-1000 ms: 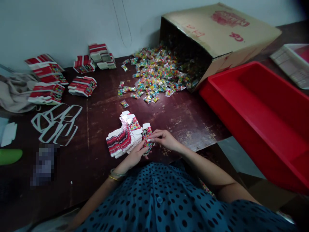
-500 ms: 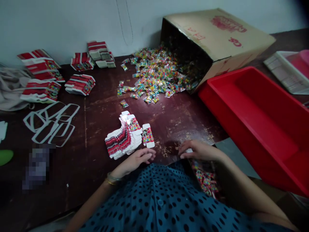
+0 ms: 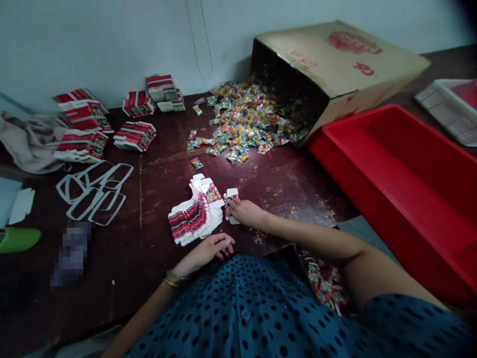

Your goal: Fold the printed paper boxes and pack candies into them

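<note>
My right hand (image 3: 244,214) reaches across the dark table, its fingers on a small flat printed carton (image 3: 233,193) with white flaps. Just left of that carton lies a fanned stack of the same flat cartons (image 3: 194,216), red and white along their edges. My left hand (image 3: 219,246) rests at the table's front edge below the stack, fingers apart and slightly curled, holding nothing. Beyond the stack spreads a pile of small clear packets of coloured candy (image 3: 246,119), with one loose packet (image 3: 197,163) nearer to the cartons.
A cardboard box (image 3: 343,59) lies on its side behind the candy. To the right stands a large red tub (image 3: 395,169). Bundled red-white cartons (image 3: 134,135) and white loops (image 3: 97,191) lie left. Filled cartons (image 3: 328,283) sit low beside my lap.
My right hand has moved left and forward from the table's front edge onto the single flat carton. My left hand has stayed nearly in place. The view has shifted slightly.
</note>
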`<state>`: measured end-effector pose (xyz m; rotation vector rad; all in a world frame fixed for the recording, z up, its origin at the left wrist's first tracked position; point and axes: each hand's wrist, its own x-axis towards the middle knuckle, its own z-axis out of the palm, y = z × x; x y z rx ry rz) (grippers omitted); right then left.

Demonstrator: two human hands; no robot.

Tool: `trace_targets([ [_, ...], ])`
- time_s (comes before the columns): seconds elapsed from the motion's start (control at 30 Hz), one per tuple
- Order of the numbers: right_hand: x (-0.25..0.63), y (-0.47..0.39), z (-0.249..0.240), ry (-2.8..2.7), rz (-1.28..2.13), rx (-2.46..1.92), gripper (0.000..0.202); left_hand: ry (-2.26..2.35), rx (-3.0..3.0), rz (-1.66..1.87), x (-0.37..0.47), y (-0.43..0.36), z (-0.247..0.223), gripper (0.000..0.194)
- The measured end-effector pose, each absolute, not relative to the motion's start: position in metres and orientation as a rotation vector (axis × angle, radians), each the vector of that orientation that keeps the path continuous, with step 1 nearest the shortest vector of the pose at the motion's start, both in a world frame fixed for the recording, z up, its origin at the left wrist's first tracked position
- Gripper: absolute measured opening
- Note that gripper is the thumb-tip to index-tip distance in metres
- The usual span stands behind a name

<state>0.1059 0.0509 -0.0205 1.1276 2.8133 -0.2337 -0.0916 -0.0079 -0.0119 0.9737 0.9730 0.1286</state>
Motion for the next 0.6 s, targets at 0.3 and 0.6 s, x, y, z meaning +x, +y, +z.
trace_targets([
  [0.3,0.142,0.033,-0.012,2.961,-0.489,1.330,0.024,0.934,0.668,0.398,-0.075,-0.005,-0.015,0.048],
  [0.6,0.130,-0.008,0.004,3.273,-1.005,1.651,0.026,0.918,0.675,0.488,-0.046,-0.002,-0.010,0.024],
])
